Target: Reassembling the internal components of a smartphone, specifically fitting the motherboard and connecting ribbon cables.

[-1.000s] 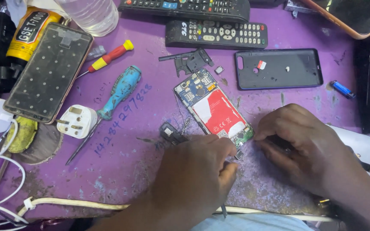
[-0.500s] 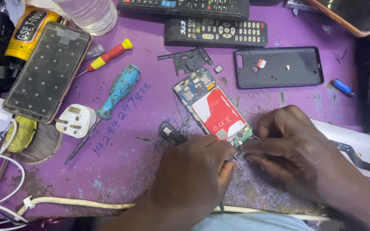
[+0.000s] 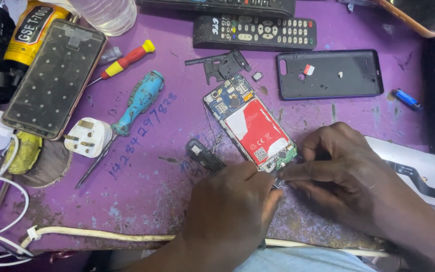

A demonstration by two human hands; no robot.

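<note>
Purple, scuffed bench (image 3: 142, 201) — both hands, left hand (image 3: 227, 206) and right hand (image 3: 338, 176), pinch fingertips closed at the lower edge of the opened phone (image 3: 250, 123), red-labelled battery exposed.

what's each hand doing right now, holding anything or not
left hand: curled, fingertips at the lower end of the opened phone; any grip hidden
right hand: pinched shut at that same end; contents hidden

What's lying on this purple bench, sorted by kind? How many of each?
Screwdrivers: 2 (red-yellow screwdriver, blue screwdriver)
Remote controls: 2 (lower remote, upper remote)
Opened phone: 1
Black phone cover: 1
White plug: 1
Total: 7
</note>
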